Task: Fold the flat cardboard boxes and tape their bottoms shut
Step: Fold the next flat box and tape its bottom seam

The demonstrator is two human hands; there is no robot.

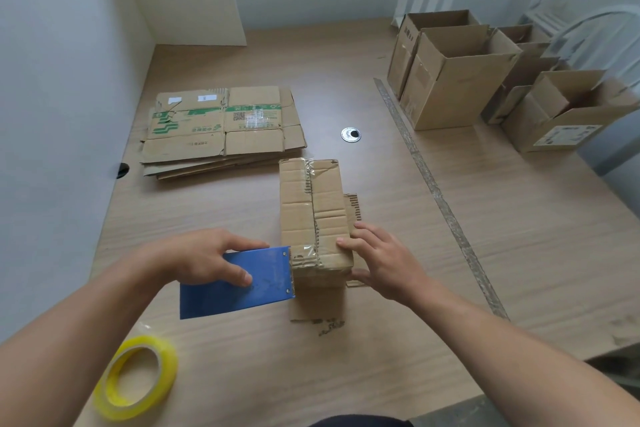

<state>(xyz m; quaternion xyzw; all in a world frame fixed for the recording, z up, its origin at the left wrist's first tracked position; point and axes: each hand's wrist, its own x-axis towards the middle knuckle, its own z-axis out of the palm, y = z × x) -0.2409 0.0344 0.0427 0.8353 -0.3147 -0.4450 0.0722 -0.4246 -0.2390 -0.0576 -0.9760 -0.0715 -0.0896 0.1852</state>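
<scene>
At the near end of the upturned box [301,204], the left hand [204,260] grips a blue tape cutter [242,298], fingers curled over its plate, with the cutter's edge touching the box. The right hand [384,263] rests on the box's near right corner, fingers straight on the top flap and thumb against the side. Clear tape [306,166] runs along the flap seam. The box stands mid-table [450,253]. A yellow tape roll [107,399] lies near left. Flat boxes [221,128] are stacked far left; folded boxes [450,80] stand far right.
</scene>
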